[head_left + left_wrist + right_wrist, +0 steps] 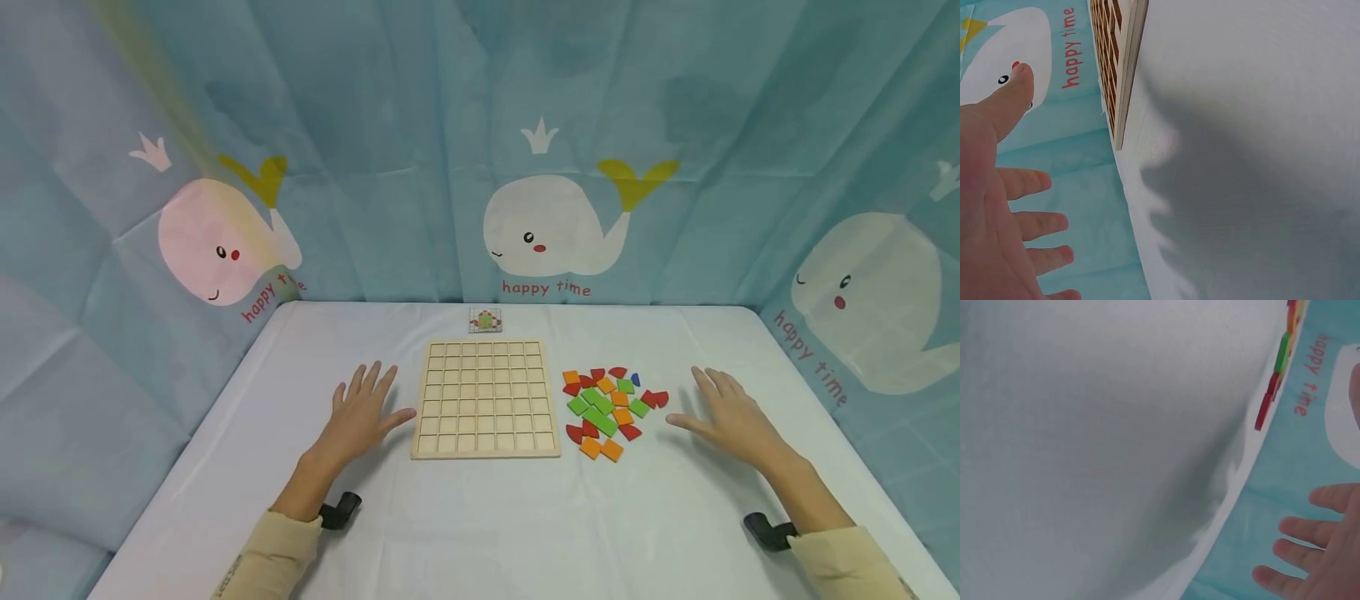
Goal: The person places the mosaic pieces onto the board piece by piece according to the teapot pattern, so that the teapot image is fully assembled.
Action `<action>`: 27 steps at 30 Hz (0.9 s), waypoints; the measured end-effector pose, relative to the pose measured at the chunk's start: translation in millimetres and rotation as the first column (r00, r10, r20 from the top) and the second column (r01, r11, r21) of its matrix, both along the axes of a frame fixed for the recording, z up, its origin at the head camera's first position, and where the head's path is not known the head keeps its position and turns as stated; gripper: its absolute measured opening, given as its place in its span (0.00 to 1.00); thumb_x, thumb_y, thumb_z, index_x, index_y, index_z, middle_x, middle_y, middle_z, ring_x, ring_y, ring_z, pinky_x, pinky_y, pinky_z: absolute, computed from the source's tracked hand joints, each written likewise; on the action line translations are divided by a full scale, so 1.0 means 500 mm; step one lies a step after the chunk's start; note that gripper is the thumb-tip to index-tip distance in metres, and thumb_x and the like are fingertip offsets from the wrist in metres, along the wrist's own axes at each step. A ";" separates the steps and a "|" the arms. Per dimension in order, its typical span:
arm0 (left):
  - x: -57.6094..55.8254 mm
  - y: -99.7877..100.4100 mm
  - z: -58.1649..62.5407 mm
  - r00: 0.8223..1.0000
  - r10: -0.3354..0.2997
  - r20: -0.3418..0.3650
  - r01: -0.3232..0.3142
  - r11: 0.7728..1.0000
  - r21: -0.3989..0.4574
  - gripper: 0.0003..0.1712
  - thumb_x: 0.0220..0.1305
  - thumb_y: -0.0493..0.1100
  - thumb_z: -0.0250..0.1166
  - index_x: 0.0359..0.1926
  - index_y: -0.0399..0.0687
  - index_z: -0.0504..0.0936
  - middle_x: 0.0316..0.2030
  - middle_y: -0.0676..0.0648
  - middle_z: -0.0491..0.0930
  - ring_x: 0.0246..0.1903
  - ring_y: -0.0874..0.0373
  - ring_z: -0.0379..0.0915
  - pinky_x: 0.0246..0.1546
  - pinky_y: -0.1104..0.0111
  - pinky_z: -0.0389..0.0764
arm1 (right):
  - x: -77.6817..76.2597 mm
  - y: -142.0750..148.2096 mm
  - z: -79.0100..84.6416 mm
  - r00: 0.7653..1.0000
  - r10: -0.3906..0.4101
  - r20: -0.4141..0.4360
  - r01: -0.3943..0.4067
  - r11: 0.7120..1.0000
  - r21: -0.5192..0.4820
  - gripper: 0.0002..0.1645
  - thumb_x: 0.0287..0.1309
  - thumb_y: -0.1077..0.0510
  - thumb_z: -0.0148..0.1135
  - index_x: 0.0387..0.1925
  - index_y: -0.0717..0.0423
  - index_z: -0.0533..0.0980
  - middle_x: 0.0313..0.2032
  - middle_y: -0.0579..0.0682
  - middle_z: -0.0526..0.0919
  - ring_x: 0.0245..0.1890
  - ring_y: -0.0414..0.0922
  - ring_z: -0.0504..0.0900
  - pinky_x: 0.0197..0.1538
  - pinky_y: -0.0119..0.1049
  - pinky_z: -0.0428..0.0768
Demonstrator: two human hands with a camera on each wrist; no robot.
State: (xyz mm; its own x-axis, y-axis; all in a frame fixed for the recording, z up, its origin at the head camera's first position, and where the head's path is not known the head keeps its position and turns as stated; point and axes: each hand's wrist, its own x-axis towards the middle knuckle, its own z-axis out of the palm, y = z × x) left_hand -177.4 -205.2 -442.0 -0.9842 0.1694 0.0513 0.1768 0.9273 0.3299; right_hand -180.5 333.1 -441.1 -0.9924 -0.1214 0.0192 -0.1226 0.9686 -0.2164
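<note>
Hovering, your left hand (360, 422) is just left of the board (486, 407), your right hand (731, 423) well right of it, past the tiles (602, 422); fingers apart on both.

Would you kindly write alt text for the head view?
A person's left hand and right hand hover over a white table, either side of a wooden grid board and colourful pieces. A small card lies beyond the board, before a whale-print curtain.

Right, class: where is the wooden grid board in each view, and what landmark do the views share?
Head: wooden grid board just below centre, left of the coloured tiles.
Left wrist: top, left of centre, seen nearly edge-on.
Right wrist: not in it.
Shared landmark: whale-print curtain.
</note>
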 end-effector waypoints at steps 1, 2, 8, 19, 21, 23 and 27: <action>0.000 0.000 0.001 1.000 0.000 0.002 0.000 1.000 0.000 0.49 0.63 0.62 0.61 0.74 0.39 0.56 0.74 0.30 0.49 0.73 0.30 0.40 0.66 0.31 0.44 | 0.000 0.000 0.001 1.000 -0.001 0.001 0.001 1.000 -0.001 0.64 0.50 0.31 0.66 0.71 0.71 0.53 0.66 0.77 0.56 0.65 0.73 0.56 0.60 0.75 0.58; 0.000 0.000 0.001 1.000 0.001 0.003 -0.001 1.000 -0.001 0.49 0.63 0.62 0.62 0.74 0.39 0.56 0.74 0.30 0.49 0.73 0.30 0.40 0.66 0.31 0.45 | -0.001 -0.001 0.001 1.000 -0.003 0.003 0.003 1.000 -0.003 0.64 0.50 0.31 0.66 0.71 0.71 0.53 0.66 0.76 0.56 0.65 0.73 0.55 0.60 0.75 0.58; 0.000 0.001 0.003 1.000 0.000 0.016 0.000 1.000 -0.006 0.50 0.62 0.61 0.63 0.74 0.38 0.56 0.73 0.29 0.50 0.73 0.29 0.41 0.65 0.31 0.46 | -0.004 -0.007 0.003 1.000 -0.003 0.017 0.003 1.000 -0.008 0.64 0.49 0.31 0.67 0.71 0.69 0.53 0.67 0.76 0.56 0.66 0.73 0.55 0.60 0.75 0.59; -0.011 0.010 -0.008 0.998 -0.034 0.061 0.032 0.999 0.037 0.52 0.60 0.62 0.65 0.74 0.39 0.55 0.73 0.29 0.51 0.72 0.29 0.44 0.65 0.31 0.49 | -0.026 -0.013 0.005 0.999 0.038 0.001 -0.038 0.998 -0.043 0.60 0.51 0.32 0.66 0.72 0.64 0.55 0.68 0.73 0.58 0.66 0.71 0.56 0.60 0.73 0.61; -0.012 0.013 -0.009 0.996 -0.042 0.078 0.038 0.998 0.050 0.52 0.60 0.62 0.65 0.74 0.39 0.54 0.73 0.29 0.51 0.72 0.29 0.44 0.65 0.31 0.50 | -0.031 -0.016 0.006 0.999 0.045 0.009 -0.045 0.998 -0.054 0.60 0.51 0.32 0.66 0.72 0.64 0.55 0.68 0.73 0.58 0.66 0.71 0.56 0.61 0.73 0.61; -0.014 0.015 -0.009 0.994 -0.049 0.098 0.043 0.997 0.062 0.52 0.60 0.62 0.65 0.75 0.39 0.54 0.73 0.29 0.51 0.72 0.29 0.44 0.65 0.31 0.50 | -0.035 -0.019 0.006 0.998 0.051 0.021 -0.050 0.997 -0.066 0.59 0.51 0.33 0.66 0.71 0.65 0.56 0.68 0.73 0.58 0.66 0.70 0.57 0.61 0.72 0.62; -0.015 0.022 -0.006 0.989 -0.059 0.138 0.046 0.994 0.097 0.53 0.60 0.61 0.66 0.75 0.41 0.53 0.73 0.29 0.51 0.73 0.30 0.44 0.65 0.31 0.51 | -0.042 -0.026 0.006 0.997 0.063 0.038 -0.060 0.995 -0.082 0.57 0.52 0.35 0.67 0.71 0.65 0.57 0.67 0.73 0.59 0.66 0.70 0.57 0.61 0.72 0.62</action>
State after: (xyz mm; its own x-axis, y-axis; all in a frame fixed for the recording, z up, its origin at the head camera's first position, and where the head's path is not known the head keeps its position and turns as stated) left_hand -184.9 -194.3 -445.2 -0.9726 0.2220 -0.0688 0.1702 0.8821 0.4392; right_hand -201.3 320.1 -438.2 -0.9833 -0.1820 -0.0091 -0.1710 0.9387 -0.2993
